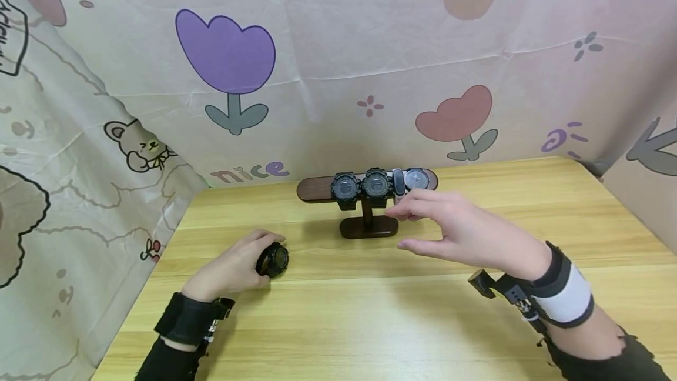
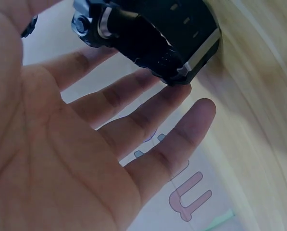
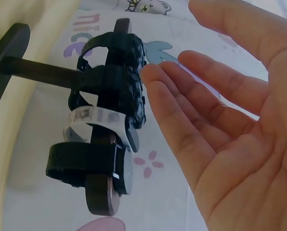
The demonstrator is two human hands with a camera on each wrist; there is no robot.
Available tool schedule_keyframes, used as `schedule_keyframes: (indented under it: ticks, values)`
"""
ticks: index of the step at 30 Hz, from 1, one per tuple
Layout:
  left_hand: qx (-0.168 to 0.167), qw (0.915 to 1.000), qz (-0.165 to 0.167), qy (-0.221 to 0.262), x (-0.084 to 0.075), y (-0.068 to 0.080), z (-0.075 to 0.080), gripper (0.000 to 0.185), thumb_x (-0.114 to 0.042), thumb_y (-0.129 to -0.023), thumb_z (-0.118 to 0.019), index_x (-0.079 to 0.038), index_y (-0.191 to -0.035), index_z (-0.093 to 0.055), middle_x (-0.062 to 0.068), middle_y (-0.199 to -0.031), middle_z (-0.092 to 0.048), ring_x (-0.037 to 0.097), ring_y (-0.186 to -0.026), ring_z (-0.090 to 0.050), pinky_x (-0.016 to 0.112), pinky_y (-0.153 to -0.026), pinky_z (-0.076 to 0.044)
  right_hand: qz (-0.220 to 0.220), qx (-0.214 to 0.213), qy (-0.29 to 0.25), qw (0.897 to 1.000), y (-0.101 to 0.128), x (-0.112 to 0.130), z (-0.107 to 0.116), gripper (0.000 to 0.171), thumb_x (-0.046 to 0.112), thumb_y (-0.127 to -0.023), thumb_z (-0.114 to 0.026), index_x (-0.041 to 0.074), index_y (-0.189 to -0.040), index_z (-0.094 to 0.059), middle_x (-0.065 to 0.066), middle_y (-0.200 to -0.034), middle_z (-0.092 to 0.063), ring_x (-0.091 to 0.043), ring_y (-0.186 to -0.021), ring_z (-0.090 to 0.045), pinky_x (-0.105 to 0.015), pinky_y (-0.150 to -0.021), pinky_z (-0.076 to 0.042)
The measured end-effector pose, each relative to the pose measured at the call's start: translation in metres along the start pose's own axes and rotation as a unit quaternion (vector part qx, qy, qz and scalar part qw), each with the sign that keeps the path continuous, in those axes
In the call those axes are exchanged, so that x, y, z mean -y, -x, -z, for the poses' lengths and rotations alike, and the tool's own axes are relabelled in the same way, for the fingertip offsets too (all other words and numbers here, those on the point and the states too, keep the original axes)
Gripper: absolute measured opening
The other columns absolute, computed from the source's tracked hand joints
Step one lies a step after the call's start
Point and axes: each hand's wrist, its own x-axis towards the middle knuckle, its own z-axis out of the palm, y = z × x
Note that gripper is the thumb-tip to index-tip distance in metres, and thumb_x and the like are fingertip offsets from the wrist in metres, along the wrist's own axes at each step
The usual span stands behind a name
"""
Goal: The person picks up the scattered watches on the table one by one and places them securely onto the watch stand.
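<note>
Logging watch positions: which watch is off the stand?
The black watch on the table under the left hand; the other four hang on the stand's bar.

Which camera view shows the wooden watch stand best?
The head view: the whole watch stand shows upright on the table, carrying four watches. The right wrist view shows it sideways and cropped; the left wrist view misses it.

I see even, bright, soft indoor light from above. Faint shadows sit under the watch stand [image 1: 368, 216] and both hands. The head view curves at its edges. Both wrist views are washed out, hazy, their backgrounds out of focus.
</note>
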Motion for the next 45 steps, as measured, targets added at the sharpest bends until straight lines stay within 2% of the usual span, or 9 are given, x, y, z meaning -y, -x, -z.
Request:
schedule_keyframes:
  ticks: [5,11,17,22,30,38,40,45]
  values:
    - [-0.002,1.0,-0.004,0.003,0.001,0.0,-0.001,0.077,0.001,-0.073,-0.088,-0.007,-0.145,-0.062,0.017,-0.143,-0.06,0.037,-0.128,-0.064,0.055,-0.104,-0.058,0.01,0.011,-0.006,1.0,-0.002,0.0,-0.006,0.046,0.02,-0.092,-0.086,0.014,-0.135,-0.072,0.007,-0.122,-0.072,-0.005,-0.105,-0.07,-0.032,-0.089,-0.063]
    - [-0.01,0.9999,-0.01,0.001,0.001,0.001,-0.001,0.073,0.0,-0.073,-0.088,-0.008,-0.141,-0.063,0.014,-0.141,-0.061,0.033,-0.126,-0.064,0.053,-0.103,-0.058,0.026,0.016,-0.013,0.999,-0.003,-0.001,-0.015,0.042,0.02,-0.091,-0.086,0.01,-0.13,-0.074,0.004,-0.117,-0.073,-0.006,-0.101,-0.071,-0.029,-0.087,-0.063]
    - [-0.034,0.9988,-0.034,-0.004,-0.004,0.0,0.0,0.074,-0.003,-0.072,-0.09,-0.007,-0.14,-0.063,0.011,-0.139,-0.062,0.031,-0.125,-0.066,0.052,-0.104,-0.059,0.019,0.021,-0.007,1.0,-0.003,-0.001,-0.02,0.041,0.02,-0.091,-0.086,0.011,-0.129,-0.075,0.004,-0.112,-0.07,-0.004,-0.095,-0.066,-0.03,-0.084,-0.062]
    - [-0.062,0.9964,-0.058,-0.008,-0.01,0.0,0.003,0.074,-0.003,-0.071,-0.094,-0.005,-0.139,-0.063,0.011,-0.137,-0.064,0.028,-0.121,-0.068,0.049,-0.102,-0.06,0.01,0.031,-0.007,0.999,-0.004,0.001,-0.022,0.041,0.023,-0.092,-0.086,0.012,-0.129,-0.075,0.004,-0.114,-0.071,-0.006,-0.099,-0.067,-0.032,-0.088,-0.063]
    - [-0.093,0.9911,-0.093,-0.018,-0.022,0.002,0.01,0.072,-0.005,-0.073,-0.094,-0.009,-0.137,-0.063,0.005,-0.136,-0.065,0.021,-0.118,-0.069,0.044,-0.101,-0.062,0.014,0.037,-0.018,0.999,-0.005,0.001,-0.028,0.04,0.023,-0.092,-0.086,0.01,-0.128,-0.075,-0.001,-0.118,-0.072,-0.011,-0.105,-0.069,-0.033,-0.09,-0.063]
    - [-0.125,0.9834,-0.129,-0.023,-0.038,0.007,0.017,0.076,-0.01,-0.073,-0.096,-0.015,-0.141,-0.061,0.0,-0.14,-0.063,0.019,-0.124,-0.067,0.044,-0.104,-0.06,0.033,0.05,-0.039,0.997,-0.008,0.003,-0.031,0.036,0.021,-0.096,-0.082,0.011,-0.129,-0.075,0.001,-0.12,-0.072,-0.012,-0.107,-0.07,-0.031,-0.09,-0.063]
    - [-0.133,0.9814,-0.138,-0.014,-0.044,0.008,0.018,0.077,-0.012,-0.073,-0.097,-0.017,-0.141,-0.061,-0.001,-0.141,-0.062,0.018,-0.124,-0.067,0.043,-0.104,-0.061,0.036,0.05,-0.042,0.997,-0.008,0.003,-0.033,0.034,0.02,-0.096,-0.081,0.011,-0.128,-0.075,0.0,-0.119,-0.073,-0.012,-0.106,-0.071,-0.03,-0.089,-0.063]
    - [-0.148,0.9727,-0.175,0.037,-0.059,0.011,0.02,0.077,-0.016,-0.073,-0.098,-0.016,-0.14,-0.061,0.0,-0.142,-0.062,0.016,-0.122,-0.068,0.034,-0.093,-0.064,0.039,0.055,-0.049,0.997,-0.008,0.004,-0.04,0.032,0.021,-0.097,-0.081,0.011,-0.127,-0.075,0.003,-0.117,-0.073,-0.011,-0.105,-0.072,-0.027,-0.089,-0.063]
